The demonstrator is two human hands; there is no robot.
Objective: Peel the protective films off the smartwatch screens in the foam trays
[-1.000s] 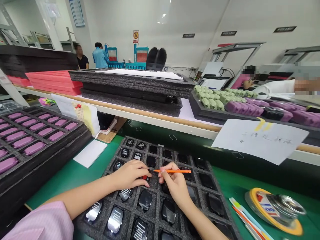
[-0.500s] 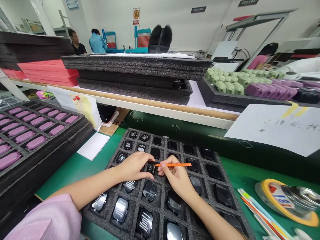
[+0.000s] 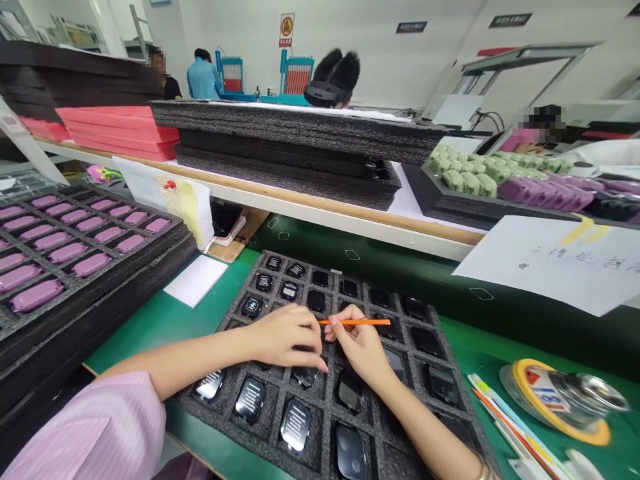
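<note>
My right hand [image 3: 357,340] pinches a thin orange stick [image 3: 373,322] between thumb and fingers, its left end reaching my left hand's fingertips. My left hand [image 3: 290,339] is bent over the middle of a black foam tray [image 3: 327,427], fingers curled down and thumb stretched to the right. Whatever lies under those fingers is hidden. Smartwatch bodies without straps sit in the tray's compartments. Some have lit screens with white text, like one watch [image 3: 296,425] near the front; another watch [image 3: 253,306] shows a dial. Toward the right, the watch screens [image 3: 427,340] are dark.
At left stands a foam tray of purple cases [image 3: 37,295], beside a white paper pad [image 3: 196,280]. A yellow-rimmed tape roll [image 3: 555,400] and several thin sticks [image 3: 515,423] lie right. A shelf ahead holds black foam sheets [image 3: 280,140] and green cases [image 3: 467,180]. People sit beyond.
My left fingers have closed down, hiding a small lit watch that showed between them and the stick's tip. The stick remains in my right hand. The view has shifted slightly.
</note>
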